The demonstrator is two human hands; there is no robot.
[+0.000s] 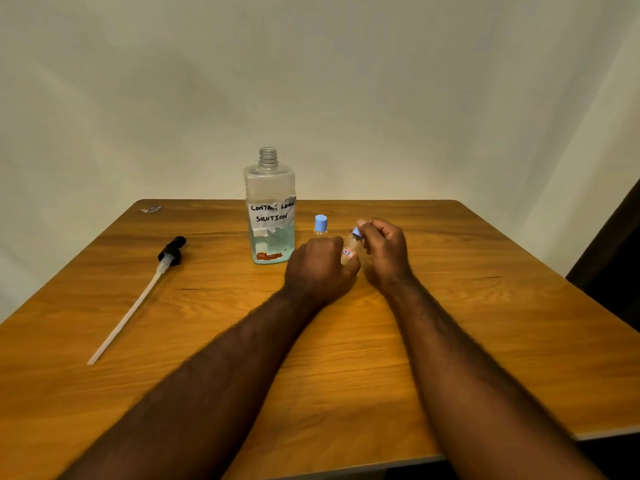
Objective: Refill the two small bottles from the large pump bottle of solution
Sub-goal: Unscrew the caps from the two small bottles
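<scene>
A small bottle (348,252) is held just above the desk (485,341), near its middle and a little toward the far edge. The left hand (320,268) is closed around the bottle's body, so that only a strip of red-edged label shows between the fingers. The right hand (382,249) is pinched on the blue cap (356,232), thumb and fingertips drawn together at the top; whether the cap is seated on its thread or already loose cannot be told. The bottle is tilted slightly to the right.

The second small bottle (320,226) is stood upright just behind the left hand, capped in blue. The big bottle (270,209) is stood beside it, toward the middle of the far edge, its neck open and the solution filling only its lower part. The pump (172,252) is laid well apart toward the left edge, its tube (124,317) pointing at the near left corner.

The step in hand is judged to be work on the cap, either its removal or its closing.

Several slips are possible from here. The capped bottle could be knocked over by the left knuckles, which are very close to it. If the held bottle already has liquid in it, some could be spilled by the tilt once the cap is free. The cap could be dropped and rolled off the desk. The open big bottle could be tipped by a careless forearm.
</scene>
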